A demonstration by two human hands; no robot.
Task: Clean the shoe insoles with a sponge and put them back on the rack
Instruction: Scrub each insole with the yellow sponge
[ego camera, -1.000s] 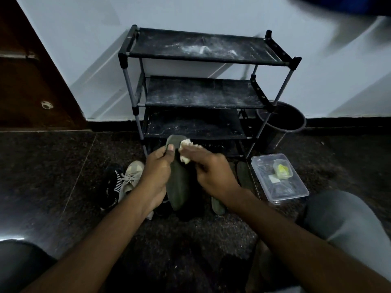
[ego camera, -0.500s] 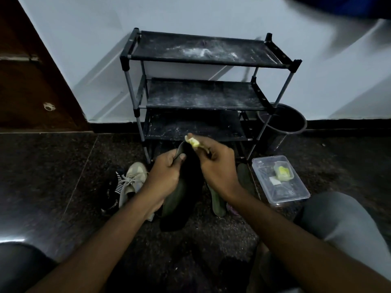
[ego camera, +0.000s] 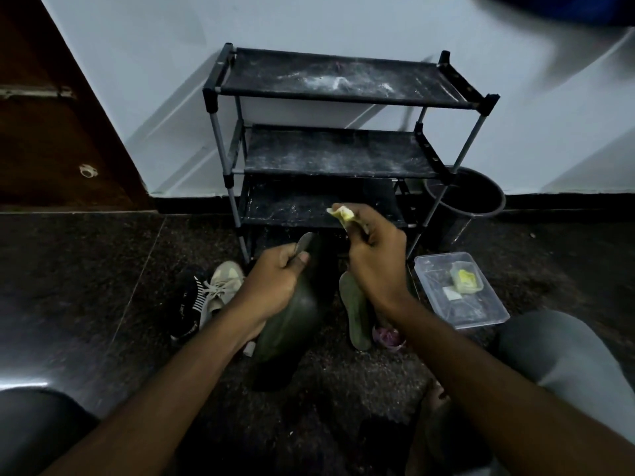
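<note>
Head cam: insole (ego camera: 294, 319) & sponge (ego camera: 342, 214) held up in front of the rack (ego camera: 220, 94).
L hand (ego camera: 275, 280) grips the dark green insole near its top; R hand (ego camera: 374, 266) pinches the yellow sponge, just off the insole. Label (ego camera: 452, 293) in clear box (ego camera: 481, 319): too small to read.

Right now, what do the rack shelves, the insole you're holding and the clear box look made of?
Rack shelves: probably black fabric, matte, dusted white, on grey metal-looking posts.
Insole: likely foam or rubber, dull dark green; its thin tip flexes where the left hand grips it.
Clear box: rigid transparent plastic, glossy; contents show through.
</note>
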